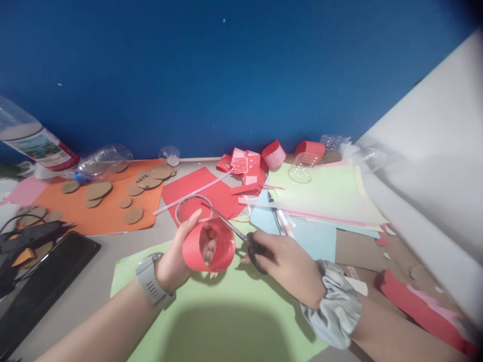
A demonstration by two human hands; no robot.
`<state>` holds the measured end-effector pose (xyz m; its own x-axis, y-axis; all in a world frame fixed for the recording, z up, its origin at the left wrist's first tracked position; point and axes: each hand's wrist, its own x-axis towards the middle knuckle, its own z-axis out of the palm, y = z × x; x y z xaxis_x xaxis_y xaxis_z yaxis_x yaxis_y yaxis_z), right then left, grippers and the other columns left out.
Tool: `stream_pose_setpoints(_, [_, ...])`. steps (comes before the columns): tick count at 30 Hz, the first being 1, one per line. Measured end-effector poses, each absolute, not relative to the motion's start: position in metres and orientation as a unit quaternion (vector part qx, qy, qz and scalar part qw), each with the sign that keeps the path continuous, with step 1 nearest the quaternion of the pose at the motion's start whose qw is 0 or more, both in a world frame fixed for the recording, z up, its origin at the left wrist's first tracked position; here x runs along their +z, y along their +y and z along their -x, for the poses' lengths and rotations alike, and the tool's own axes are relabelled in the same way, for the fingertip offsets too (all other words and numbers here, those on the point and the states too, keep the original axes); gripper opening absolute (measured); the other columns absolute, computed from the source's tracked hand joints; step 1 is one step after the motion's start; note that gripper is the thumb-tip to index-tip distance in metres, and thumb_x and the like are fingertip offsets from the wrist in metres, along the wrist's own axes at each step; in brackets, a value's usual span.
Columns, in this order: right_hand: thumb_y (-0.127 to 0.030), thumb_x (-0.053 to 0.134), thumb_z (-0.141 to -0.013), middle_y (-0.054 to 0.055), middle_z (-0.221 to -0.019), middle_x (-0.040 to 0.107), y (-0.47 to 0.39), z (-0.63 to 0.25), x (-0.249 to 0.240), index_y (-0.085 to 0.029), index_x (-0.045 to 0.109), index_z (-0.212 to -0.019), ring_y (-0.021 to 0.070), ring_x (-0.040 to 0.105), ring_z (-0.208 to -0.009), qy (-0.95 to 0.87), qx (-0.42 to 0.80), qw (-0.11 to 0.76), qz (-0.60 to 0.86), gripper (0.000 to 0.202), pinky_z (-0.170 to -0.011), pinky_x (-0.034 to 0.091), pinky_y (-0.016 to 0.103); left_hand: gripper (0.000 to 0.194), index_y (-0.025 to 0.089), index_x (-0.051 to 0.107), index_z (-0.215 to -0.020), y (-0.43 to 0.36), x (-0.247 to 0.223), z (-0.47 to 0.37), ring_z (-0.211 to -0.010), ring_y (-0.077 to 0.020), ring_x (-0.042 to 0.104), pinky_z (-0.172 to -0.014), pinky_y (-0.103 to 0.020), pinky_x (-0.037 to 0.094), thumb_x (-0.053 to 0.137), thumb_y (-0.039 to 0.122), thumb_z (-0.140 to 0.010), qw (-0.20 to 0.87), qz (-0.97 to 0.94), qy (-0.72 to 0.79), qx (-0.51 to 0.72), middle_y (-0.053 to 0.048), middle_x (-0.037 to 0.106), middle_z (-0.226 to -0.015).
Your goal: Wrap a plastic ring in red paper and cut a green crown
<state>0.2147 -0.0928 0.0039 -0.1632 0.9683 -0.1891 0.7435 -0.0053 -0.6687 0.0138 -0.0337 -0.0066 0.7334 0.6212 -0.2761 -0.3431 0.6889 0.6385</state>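
**Red paper ring in the left hand, scissors in the right**

Red paper forms a wide ring (191,246), gripped by the left hand (175,259), its thumb on the outside and fingers curled within the opening. Its inner wall looks glossy. The right hand (285,264) is closed round the dark handles of a pair of scissors (238,232), whose blades point across the ring's far rim; whether they touch it, I cannot tell. Under both hands spreads a pale green sheet (204,294).

Readable lettering is scarce. Beyond the left hand and to its left, a cardboard disc (149,183) on an orange sheet (105,216) bears black capitals that appear to read "MATE", the first letter unclear. Farther left, a clear bottle (35,146) leans with a landscape picture on its label; its words are too blurred to read. No brand can be made out on the grey watch (154,281) at the left wrist.

Straight ahead of the left hand lies a red sheet (222,201) with a pale straw (190,195) across it. Just beyond the right hand, pens (281,218) rest on light blue paper (317,239).
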Motion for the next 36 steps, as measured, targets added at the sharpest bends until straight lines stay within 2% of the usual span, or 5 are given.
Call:
stream_pose_setpoints(8, [-0.022,0.045,-0.087,-0.004,-0.067,0.054,-0.093,-0.216,0.0,-0.022,0.041,-0.071,0.0138,0.056,-0.064,-0.647,0.423,0.225,0.593,0.017,-0.058,0.037,0.023,0.06,0.008,0.069,-0.074,-0.033,-0.006,-0.015,-0.041,-0.0152,0.056,-0.036,-0.023,0.043,0.041,0.061,-0.084,0.888,-0.289,0.253,0.253,-0.011,0.066,-0.06])
stream_pose_setpoints(13, [-0.034,0.057,-0.084,-0.005,-0.067,0.048,-0.091,-0.216,0.004,-0.022,0.045,-0.076,0.0125,0.045,-0.059,-0.694,0.402,0.207,0.56,0.019,-0.056,0.034,0.024,0.062,0.009,0.068,-0.072,-0.033,-0.008,-0.013,-0.038,-0.0149,0.055,-0.036,-0.023,0.043,0.039,0.062,-0.085,0.883,-0.3,0.261,0.251,-0.01,0.063,-0.052])
stream_pose_setpoints(18, [-0.033,0.06,-0.081,-0.005,-0.066,0.047,-0.092,-0.217,0.006,-0.022,0.037,-0.071,0.0114,0.042,-0.057,-0.716,0.388,0.188,0.55,0.028,-0.055,0.032,0.024,0.054,0.01,0.069,-0.076,-0.033,-0.005,-0.013,-0.038,-0.0143,0.056,-0.032,-0.021,0.041,0.043,0.057,-0.086,0.879,-0.28,0.298,0.248,-0.009,0.066,-0.058])
stream_pose_setpoints(23, [-0.036,0.059,-0.082,-0.005,-0.066,0.046,-0.093,-0.217,0.005,-0.022,0.034,-0.069,0.0121,0.042,-0.058,-0.728,0.369,0.175,0.551,0.032,-0.055,0.032,0.025,0.057,0.009,0.07,-0.071,-0.027,-0.003,-0.006,-0.032,-0.0152,0.052,-0.03,-0.023,0.038,0.043,0.057,-0.086,0.895,-0.315,0.278,0.149,-0.009,0.061,-0.045])
stream_pose_setpoints(36, [-0.035,0.059,-0.081,-0.007,-0.064,0.04,-0.095,-0.216,0.0,-0.022,0.028,-0.07,0.0108,0.037,-0.056,-0.74,0.328,0.164,0.563,0.035,-0.053,0.027,0.024,0.056,0.009,0.07,-0.082,-0.022,-0.013,0.001,-0.043,-0.0191,0.061,-0.033,-0.023,0.043,0.039,0.055,-0.087,0.889,-0.336,0.293,0.101,-0.014,0.068,-0.06])
